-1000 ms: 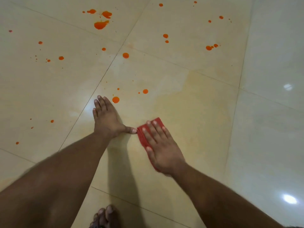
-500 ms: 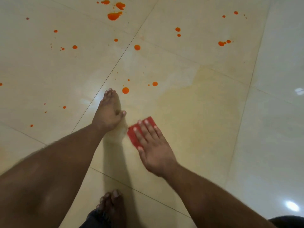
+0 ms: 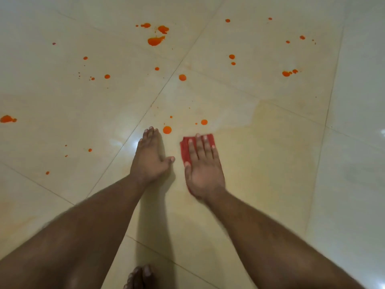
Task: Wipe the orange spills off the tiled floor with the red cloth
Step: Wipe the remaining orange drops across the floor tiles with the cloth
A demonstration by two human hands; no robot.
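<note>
The right hand [image 3: 203, 172] has pushed the red cloth [image 3: 186, 150] forward, its fingers [image 3: 199, 146] now pointing straight up the tile, flat and spread on the nubby fabric. The left hand [image 3: 149, 157], earlier bunched, lies flat again, fingers straight. Round glossy orange spills [image 3: 167, 129] sit just beyond on the shiny cream tiled floor [image 3: 270, 163].

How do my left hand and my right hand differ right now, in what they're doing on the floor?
The right hand lies flat on the red cloth, pressing it to the tiled floor; the left hand rests on bare tile and touches no cloth. The left hand's fingertips reach beside an orange drop; the right hand sits on a wiped, smeared patch. Both have straight fingers pointing away from the person.
</note>
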